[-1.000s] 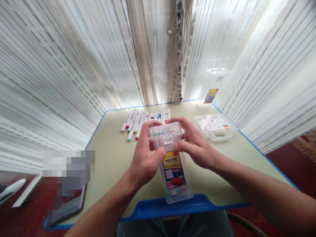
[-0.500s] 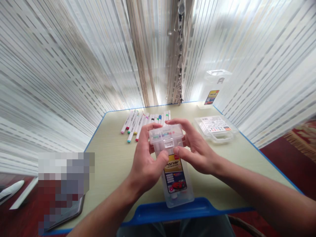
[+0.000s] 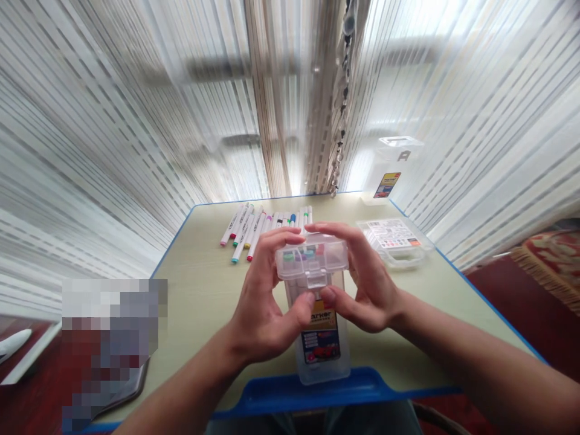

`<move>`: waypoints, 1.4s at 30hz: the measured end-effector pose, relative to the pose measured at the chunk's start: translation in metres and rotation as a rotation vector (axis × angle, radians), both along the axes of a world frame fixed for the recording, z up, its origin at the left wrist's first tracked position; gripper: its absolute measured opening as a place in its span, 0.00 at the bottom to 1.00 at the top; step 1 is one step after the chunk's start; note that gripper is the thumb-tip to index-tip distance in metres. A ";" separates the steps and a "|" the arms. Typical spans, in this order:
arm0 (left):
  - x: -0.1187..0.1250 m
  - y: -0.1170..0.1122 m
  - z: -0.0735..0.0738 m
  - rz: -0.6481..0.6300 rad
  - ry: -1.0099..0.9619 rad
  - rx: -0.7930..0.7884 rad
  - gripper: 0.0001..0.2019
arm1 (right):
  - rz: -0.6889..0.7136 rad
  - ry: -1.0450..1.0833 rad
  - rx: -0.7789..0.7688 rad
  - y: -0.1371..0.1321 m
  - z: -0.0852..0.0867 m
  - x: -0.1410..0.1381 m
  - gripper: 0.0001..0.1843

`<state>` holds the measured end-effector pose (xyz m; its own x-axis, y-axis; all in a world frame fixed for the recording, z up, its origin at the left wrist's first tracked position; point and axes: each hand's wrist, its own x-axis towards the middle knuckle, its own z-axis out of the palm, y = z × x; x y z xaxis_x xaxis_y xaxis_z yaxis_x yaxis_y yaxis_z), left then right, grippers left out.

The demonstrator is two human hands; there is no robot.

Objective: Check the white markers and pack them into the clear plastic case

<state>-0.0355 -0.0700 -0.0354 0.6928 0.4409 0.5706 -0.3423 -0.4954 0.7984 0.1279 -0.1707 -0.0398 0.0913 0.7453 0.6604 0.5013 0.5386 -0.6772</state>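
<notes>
A clear plastic marker case point(image 3: 319, 338) stands upright at the table's near edge, with coloured marker ends showing through its lid. My left hand point(image 3: 267, 302) grips its left side, fingers over the top and thumb on the front below the latch. From the right, my right hand point(image 3: 367, 278) wraps the case the same way, its thumb tip just under the latch. The lid looks closed over the markers. Behind my hands, several white markers point(image 3: 249, 235) with coloured ends lie on the table, some partly hidden by my fingers.
The pale table point(image 3: 190, 314) has a blue rim and a blue front tray point(image 3: 312, 389). A clear case point(image 3: 383, 181) stands at the back right, and another point(image 3: 403, 241) lies flat before it. A dark-edged device point(image 3: 122, 393) sits at the left, partly pixelated. Striped curtains hang behind.
The case has tipped more upright, and its lid faces me more directly. Both hands have kept hold, thumbs staying by the latch. The view has shifted slightly.
</notes>
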 end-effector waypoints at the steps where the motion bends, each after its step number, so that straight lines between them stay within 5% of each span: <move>1: 0.000 0.001 0.000 -0.004 -0.001 0.004 0.29 | 0.003 -0.011 0.004 0.000 0.000 0.001 0.41; 6: -0.001 0.003 0.000 -0.027 0.004 -0.019 0.29 | 0.022 -0.010 -0.049 0.000 0.002 0.004 0.44; 13: -0.003 0.002 -0.001 -0.036 -0.009 0.009 0.32 | 0.056 0.109 -0.116 -0.004 0.005 0.002 0.37; 22: -0.007 0.010 0.007 0.004 -0.045 0.215 0.26 | 0.009 0.040 0.004 -0.005 0.007 0.000 0.33; 30: -0.005 0.009 0.001 -0.037 0.050 0.012 0.21 | -0.004 0.064 -0.103 -0.004 0.007 -0.006 0.30; 35: -0.002 0.007 0.000 0.004 0.001 -0.160 0.20 | -0.215 -0.088 0.028 -0.001 0.005 -0.006 0.35; 42: 0.000 0.010 -0.004 0.002 0.022 -0.268 0.20 | -0.384 -0.335 0.253 -0.002 0.008 -0.003 0.21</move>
<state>-0.0352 -0.0599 -0.0391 0.7030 0.5756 0.4177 -0.3225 -0.2655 0.9086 0.1247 -0.1725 -0.0316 0.0798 0.5149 0.8535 0.8583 0.3999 -0.3215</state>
